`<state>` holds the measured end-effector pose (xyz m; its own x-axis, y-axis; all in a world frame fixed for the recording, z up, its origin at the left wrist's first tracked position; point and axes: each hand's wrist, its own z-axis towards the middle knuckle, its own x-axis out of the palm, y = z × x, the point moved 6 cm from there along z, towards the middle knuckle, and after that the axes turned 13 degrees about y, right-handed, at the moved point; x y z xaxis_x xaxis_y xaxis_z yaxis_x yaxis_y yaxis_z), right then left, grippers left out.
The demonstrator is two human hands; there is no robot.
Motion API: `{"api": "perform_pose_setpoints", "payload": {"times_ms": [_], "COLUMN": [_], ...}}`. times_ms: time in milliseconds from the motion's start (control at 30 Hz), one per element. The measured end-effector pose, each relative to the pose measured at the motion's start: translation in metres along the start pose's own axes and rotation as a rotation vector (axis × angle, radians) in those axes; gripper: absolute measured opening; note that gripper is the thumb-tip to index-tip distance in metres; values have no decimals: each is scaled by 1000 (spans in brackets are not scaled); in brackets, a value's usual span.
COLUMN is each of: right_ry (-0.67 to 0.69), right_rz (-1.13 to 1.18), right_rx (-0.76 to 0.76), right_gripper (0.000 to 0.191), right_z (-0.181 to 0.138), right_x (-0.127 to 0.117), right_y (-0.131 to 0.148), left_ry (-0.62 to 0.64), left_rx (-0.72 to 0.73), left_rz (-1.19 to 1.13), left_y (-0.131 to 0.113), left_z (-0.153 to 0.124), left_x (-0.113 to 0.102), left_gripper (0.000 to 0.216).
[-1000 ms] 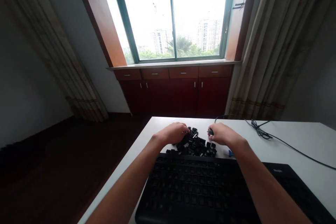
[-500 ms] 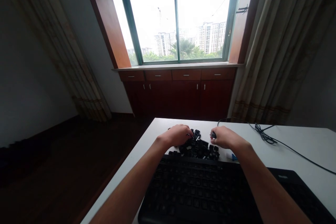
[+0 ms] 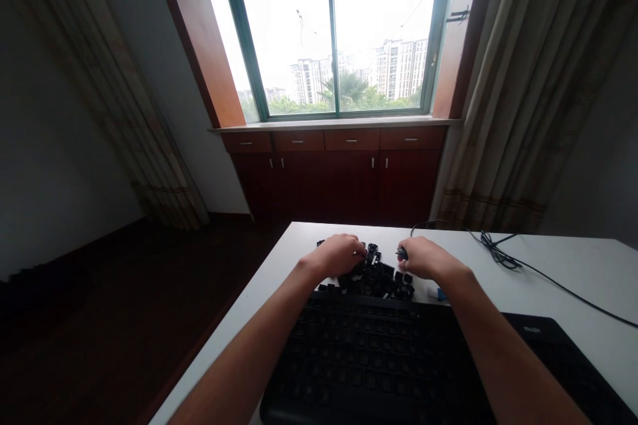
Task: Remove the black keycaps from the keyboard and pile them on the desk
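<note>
Behind the keyboard lies a heap of loose black keycaps (image 3: 381, 275). My left hand (image 3: 339, 255) is over the heap's left side, its fingers closed in a pinch around a small dark piece that looks like a keycap. To the right of the heap, my right hand (image 3: 423, 257) is closed on a small dark rounded thing (image 3: 401, 253), mostly hidden by the fingers. Closest to me is the black keyboard (image 3: 369, 352), lying under both forearms; its key area is dark and hard to make out. A blue-and-white brush-like item (image 3: 437, 292) lies beside my right wrist.
The white table (image 3: 558, 272) carries a coiled black cable (image 3: 501, 254) at the right, and a thin cable runs behind my right hand. Beyond the table stand a dark red cabinet (image 3: 349, 179), a window and curtains (image 3: 491, 113).
The whole view has shifted slightly. Both hands keep nearly the same places and grips, the left at the keycaps and the right beside them.
</note>
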<state>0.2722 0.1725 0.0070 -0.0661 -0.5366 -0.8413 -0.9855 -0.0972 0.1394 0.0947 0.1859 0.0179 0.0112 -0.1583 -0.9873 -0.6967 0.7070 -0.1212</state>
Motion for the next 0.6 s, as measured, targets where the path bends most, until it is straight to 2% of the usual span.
{"api": "perform_pose_setpoints", "payload": {"times_ms": [267,600], "right_ry": [13,13], "right_rz": [8,57], "right_rx": [6,-16], "right_gripper": [33,32], "right_z": [-2,-2], "right_x": [-1,-2], "right_y": [0,0], "left_ry": [-3,-22], "left_rx": [-10,13], "left_rz": [9,-33], "left_y": [2,3], "left_z": [-1,0], "left_x": [1,2], "left_gripper": [29,21]}}
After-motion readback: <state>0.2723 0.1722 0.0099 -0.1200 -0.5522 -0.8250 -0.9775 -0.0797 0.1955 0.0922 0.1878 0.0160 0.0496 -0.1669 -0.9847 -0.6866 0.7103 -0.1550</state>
